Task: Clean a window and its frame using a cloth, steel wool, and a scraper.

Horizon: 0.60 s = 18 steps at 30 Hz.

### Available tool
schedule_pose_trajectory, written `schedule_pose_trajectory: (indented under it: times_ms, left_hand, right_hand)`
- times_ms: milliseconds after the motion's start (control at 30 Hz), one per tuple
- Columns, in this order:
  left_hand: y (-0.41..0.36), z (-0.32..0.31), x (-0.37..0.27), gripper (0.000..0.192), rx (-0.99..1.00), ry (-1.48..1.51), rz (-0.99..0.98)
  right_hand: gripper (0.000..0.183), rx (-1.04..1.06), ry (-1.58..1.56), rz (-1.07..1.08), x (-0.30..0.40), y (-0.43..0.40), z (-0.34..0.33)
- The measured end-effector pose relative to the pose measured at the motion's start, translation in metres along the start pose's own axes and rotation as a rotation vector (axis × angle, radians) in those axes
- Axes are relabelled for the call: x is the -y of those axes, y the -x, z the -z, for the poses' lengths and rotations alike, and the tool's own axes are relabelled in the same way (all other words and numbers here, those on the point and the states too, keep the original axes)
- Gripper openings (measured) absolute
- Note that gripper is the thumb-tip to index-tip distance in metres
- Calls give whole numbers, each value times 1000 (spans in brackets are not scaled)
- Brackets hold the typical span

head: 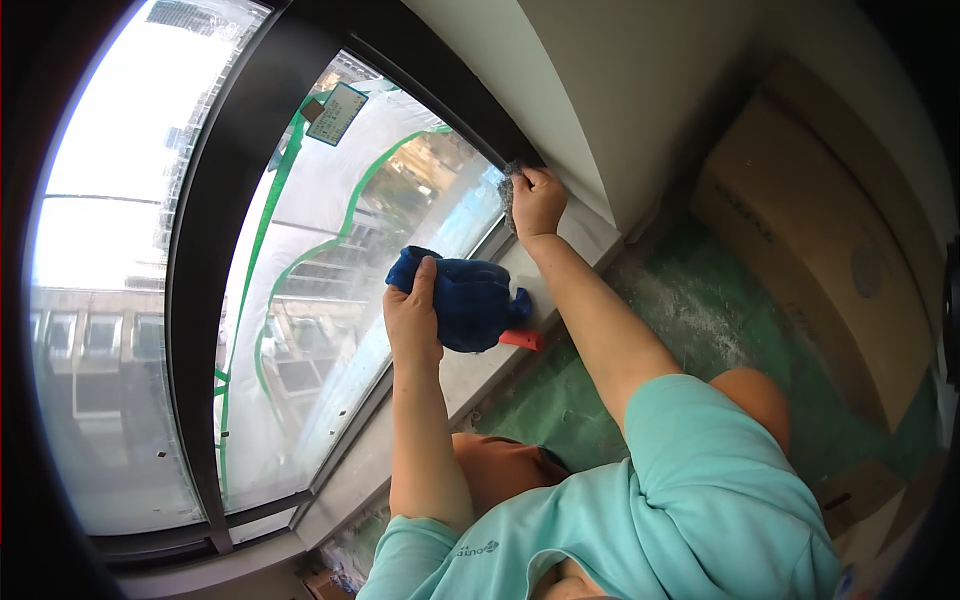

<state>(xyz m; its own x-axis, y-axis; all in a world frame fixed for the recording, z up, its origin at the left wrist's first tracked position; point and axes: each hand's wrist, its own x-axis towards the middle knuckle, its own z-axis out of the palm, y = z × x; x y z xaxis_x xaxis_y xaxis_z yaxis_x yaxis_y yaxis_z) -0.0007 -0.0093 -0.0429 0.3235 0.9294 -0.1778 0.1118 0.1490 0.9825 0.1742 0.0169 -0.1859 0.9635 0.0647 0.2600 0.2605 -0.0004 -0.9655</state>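
My left hand [412, 319] grips a folded dark blue cloth [472, 304], held up in front of the window pane [330, 300] with the thumb on its near side. My right hand [538, 201] pinches a grey scouring pad [510, 196], which looks like steel wool. That pad lies against the dark window frame [480, 112] at the lower corner of the glass. Beneath the cloth, a red object [523, 340], perhaps a tool handle, rests on the pale window sill [480, 367]; the cloth hides part of it.
A label [337, 114] with writing and green tape [259, 232] cross the pane. To the right, a large cardboard box [810, 247] leans by the wall. Dusty green sheeting [675, 300] covers the floor, and another cardboard piece [859, 491] lies lower right.
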Motion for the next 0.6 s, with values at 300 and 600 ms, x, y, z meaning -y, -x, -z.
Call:
schedule_pose_trajectory:
  times_ms: [300,600]
  left_hand:
    - [6,-4,-3,19,35,87,-6]
    - [-5,20,0,19,-14,40,-8]
  right_hand:
    - [19,239,327,-171,-70,4,16]
    - [19,-52,19,23,-6,3,-8]
